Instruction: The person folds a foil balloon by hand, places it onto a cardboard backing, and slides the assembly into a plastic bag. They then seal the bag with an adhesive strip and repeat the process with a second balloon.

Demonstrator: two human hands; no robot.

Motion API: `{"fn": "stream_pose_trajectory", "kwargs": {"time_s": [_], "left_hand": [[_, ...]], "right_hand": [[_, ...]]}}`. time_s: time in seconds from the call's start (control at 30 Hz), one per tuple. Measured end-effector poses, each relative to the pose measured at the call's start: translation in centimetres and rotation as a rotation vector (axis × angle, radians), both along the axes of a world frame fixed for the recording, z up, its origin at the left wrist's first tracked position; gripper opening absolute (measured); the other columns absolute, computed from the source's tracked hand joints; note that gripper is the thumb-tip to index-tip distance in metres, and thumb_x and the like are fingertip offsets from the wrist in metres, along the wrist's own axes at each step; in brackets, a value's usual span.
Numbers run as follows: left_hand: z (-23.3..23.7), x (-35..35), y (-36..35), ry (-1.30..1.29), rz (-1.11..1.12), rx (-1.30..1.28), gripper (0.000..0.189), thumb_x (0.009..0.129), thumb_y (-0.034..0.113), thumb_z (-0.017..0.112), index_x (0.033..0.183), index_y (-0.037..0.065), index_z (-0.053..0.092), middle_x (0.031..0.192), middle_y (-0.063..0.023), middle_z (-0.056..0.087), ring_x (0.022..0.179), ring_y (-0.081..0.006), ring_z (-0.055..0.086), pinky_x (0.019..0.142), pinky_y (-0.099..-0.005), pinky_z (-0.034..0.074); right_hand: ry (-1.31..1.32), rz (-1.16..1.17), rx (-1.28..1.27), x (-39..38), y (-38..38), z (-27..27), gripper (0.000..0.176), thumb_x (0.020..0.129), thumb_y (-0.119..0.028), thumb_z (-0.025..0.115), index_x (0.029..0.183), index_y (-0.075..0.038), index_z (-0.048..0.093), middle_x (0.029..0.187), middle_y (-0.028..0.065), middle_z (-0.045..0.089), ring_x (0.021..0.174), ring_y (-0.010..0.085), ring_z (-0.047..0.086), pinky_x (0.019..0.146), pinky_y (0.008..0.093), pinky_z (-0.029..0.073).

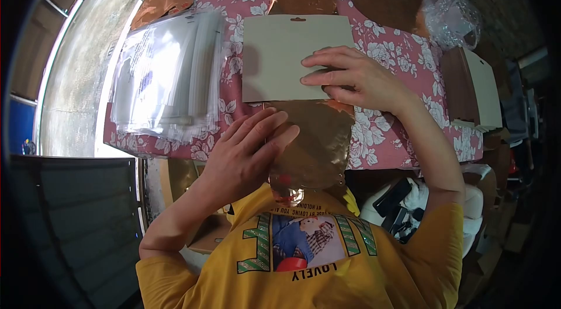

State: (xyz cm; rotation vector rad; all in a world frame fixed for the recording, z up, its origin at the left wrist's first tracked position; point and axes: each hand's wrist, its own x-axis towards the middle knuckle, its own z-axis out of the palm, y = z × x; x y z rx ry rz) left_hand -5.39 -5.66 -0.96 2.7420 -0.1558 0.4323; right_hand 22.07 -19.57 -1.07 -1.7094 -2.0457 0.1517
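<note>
A cream cardboard header card [280,58] with a hang slot at its top edge lies on a flat copper-coloured foil piece [312,145], which looks like an uninflated foil balloon. The foil shows above and below the card, and its lower end hangs toward my yellow shirt. My right hand [353,78] rests on the card's right side with its fingers apart. Below the card's lower left corner, my left hand [251,148] lies on the foil's left edge, fingers stretched out.
Clear plastic sleeves [166,75] are stacked at the left on the flowered tablecloth [374,145]. More copper foil pieces [388,8] lie at the back. A stack of cards [482,90] stands at the right edge, near crumpled clear plastic [453,20].
</note>
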Motion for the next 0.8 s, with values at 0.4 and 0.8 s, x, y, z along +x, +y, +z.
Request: {"fn": "stream_pose_trajectory", "kwargs": {"time_s": [0.4,0.8], "left_hand": [[0.8,3.0,1.2,-0.051,0.074,-0.082,0.040,0.067,0.010,0.075,0.107,0.009,0.069,0.102,-0.0074,0.062,0.098,-0.0284,0.060,0.082,-0.0396,0.051],[0.9,8.2,4.3,0.155,0.435,-0.717,0.035,0.095,0.030,0.062,0.092,-0.005,0.065,0.075,-0.0124,0.060,0.069,-0.0194,0.060,0.067,-0.0376,0.045]], "right_hand": [[0.126,0.031,-0.046,0.2,-0.3,0.3,0.034,0.081,-0.008,0.068,0.114,-0.016,0.074,0.135,0.0020,0.059,0.125,0.0254,0.050,0.108,0.0403,0.041],[0.368,-0.117,-0.374,2.1,-0.3,-0.3,0.026,0.089,-0.004,0.060,0.115,-0.001,0.064,0.135,0.0167,0.056,0.127,0.0369,0.051,0.108,0.0402,0.040]]}}
